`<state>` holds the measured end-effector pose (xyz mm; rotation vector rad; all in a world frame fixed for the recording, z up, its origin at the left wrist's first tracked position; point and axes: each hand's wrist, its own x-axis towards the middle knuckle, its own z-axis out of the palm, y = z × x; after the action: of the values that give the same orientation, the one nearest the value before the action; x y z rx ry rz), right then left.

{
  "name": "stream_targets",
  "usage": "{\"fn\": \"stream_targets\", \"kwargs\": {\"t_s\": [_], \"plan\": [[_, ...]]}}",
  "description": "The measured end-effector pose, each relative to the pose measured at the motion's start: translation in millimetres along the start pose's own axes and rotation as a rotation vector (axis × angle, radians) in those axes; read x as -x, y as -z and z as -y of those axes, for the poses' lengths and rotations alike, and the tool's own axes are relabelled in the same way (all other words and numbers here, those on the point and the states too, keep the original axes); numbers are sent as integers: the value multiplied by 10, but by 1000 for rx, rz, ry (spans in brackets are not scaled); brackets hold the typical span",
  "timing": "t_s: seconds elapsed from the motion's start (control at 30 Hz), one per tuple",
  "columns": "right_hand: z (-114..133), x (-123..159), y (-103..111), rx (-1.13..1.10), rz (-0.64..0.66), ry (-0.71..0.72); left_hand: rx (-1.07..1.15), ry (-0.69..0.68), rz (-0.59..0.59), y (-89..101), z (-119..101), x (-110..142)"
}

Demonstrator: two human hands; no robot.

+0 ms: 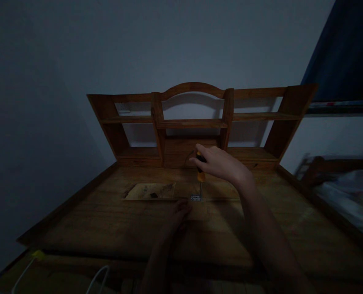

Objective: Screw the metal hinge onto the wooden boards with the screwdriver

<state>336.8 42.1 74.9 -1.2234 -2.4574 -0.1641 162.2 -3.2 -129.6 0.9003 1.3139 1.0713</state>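
My right hand [221,165] is closed around a screwdriver [200,173] with a yellow and black handle, held upright. Its metal tip stands on a small metal hinge [195,198] at the edge of a rectangular recess [152,191] in the wooden desk top [108,220]. My left hand [180,212] rests on the desk just below the hinge, fingers curled together near it. The dim light hides whether those fingers pinch anything.
A wooden shelf unit [193,122] with an arched middle stands at the back of the desk against a pale wall. A bed [346,192] lies to the right. White cables [98,277] hang near the front left edge.
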Motion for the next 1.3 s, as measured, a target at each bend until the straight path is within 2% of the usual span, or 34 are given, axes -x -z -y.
{"fn": "stream_targets", "kwargs": {"t_s": [0.1,0.27,0.37,0.5,0.73,0.93,1.13,1.3], "plan": [[-7,3,-2,-2,0,-15,9,-14,1,10,20,-21],[-3,9,14,-53,24,40,-1,-7,9,48,114,-93],[19,7,9,-17,12,9,-5,-27,29,61,136,-106],[37,1,15,12,6,-24,-18,-6,32,61,121,-87],[-2,-6,12,-49,-7,63,-36,-3,29,42,74,-56],[12,1,18,58,-47,-37,-39,-15,26,53,101,-71],[7,1,57,-4,-21,84,-34,5,15,60,137,-92],[7,-10,17,-26,-48,33,-8,-10,28,45,134,-88]]}}
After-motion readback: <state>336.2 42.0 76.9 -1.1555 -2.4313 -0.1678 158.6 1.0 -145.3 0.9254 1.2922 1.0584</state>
